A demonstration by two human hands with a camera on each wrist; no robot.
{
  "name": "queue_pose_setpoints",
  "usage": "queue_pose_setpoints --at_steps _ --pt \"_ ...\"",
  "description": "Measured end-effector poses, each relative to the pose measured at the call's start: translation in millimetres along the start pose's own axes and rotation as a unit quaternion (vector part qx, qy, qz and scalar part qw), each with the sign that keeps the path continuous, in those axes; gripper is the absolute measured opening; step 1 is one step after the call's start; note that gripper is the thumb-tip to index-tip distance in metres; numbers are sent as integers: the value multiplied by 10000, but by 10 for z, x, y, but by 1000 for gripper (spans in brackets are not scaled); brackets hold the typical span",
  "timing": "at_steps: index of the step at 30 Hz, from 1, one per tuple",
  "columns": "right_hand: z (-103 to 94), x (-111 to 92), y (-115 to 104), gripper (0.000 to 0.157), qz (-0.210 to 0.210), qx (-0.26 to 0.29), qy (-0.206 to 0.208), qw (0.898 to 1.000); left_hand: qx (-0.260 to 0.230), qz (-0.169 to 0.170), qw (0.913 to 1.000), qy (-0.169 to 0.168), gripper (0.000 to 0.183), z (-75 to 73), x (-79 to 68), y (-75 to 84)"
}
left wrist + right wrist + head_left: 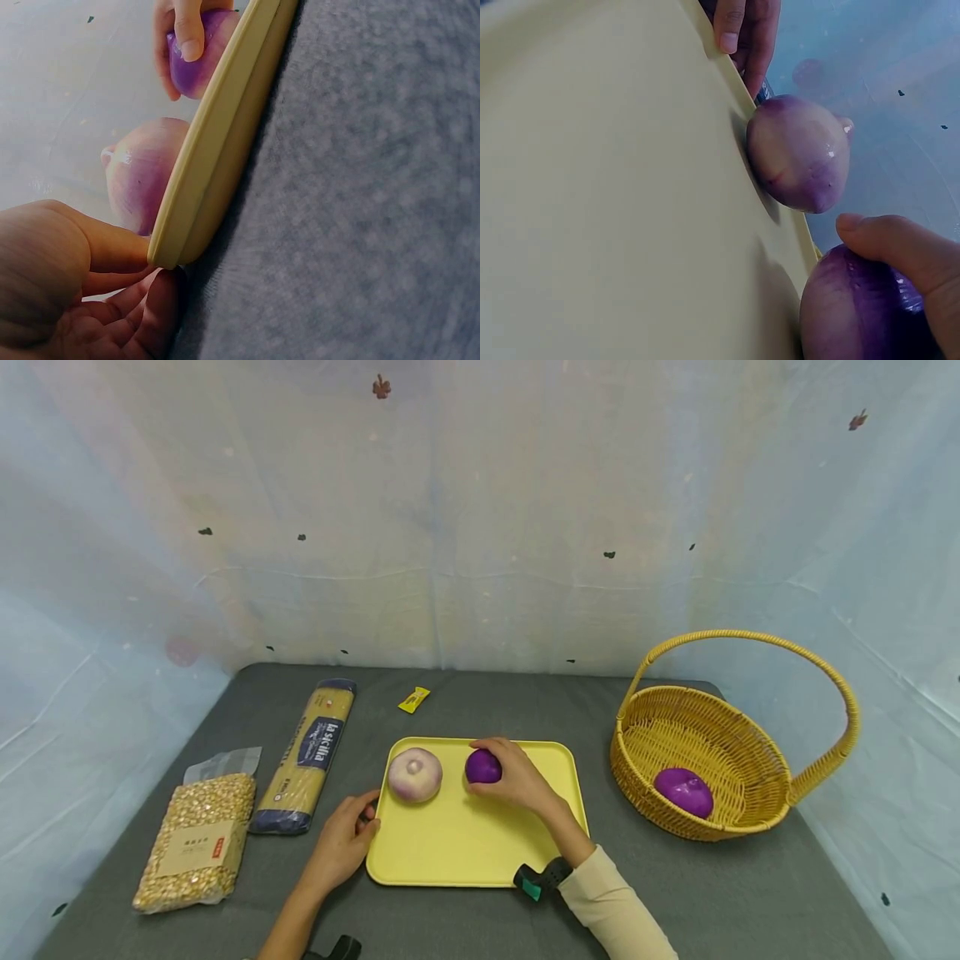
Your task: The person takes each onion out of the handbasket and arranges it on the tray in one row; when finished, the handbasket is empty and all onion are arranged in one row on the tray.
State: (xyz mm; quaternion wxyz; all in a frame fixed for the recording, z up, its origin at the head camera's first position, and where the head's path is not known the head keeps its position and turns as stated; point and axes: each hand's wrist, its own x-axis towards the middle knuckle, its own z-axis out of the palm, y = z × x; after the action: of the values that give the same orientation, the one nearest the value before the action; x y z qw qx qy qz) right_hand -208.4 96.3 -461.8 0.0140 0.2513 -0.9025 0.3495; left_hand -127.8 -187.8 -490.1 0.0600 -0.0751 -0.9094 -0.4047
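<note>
Beside the "la sicilia" spaghetti pack [306, 756], left hand [341, 843] pinches the tray [465, 852]; right hand [517, 777] grips a purple onion [481, 767].

The long pasta packet [306, 758] lying on the tabletop [712, 893] carries a dark blue label reading "la sicilia", while the print on the grain bag's [197, 843] tan label is too small to read.

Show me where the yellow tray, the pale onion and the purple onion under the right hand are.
yellow tray [465, 847], head view, bare floor.
pale onion [415, 774], head view, top.
purple onion [481, 767], head view, exposed left side.
</note>
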Motion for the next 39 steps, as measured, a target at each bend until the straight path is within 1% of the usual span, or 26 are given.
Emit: queue_pose_setpoints --at_steps 10,21,28,39 --pt "-25 2 -14 70 146 -12 -74 9999 -74 31 10000 55 36 -6 14 34" --pt "-19 -15 -27 75 311 173 -99 9993 -82 9 10000 41 36 -14 12 49" --pt "-20 -30 -29 77 251 137 -57 9996 -44 34 10000 68 36 -12 5 52" --pt "-63 -56 -36 77 240 253 -96 9993 -19 -69 10000 -1 37 -2 6 22"
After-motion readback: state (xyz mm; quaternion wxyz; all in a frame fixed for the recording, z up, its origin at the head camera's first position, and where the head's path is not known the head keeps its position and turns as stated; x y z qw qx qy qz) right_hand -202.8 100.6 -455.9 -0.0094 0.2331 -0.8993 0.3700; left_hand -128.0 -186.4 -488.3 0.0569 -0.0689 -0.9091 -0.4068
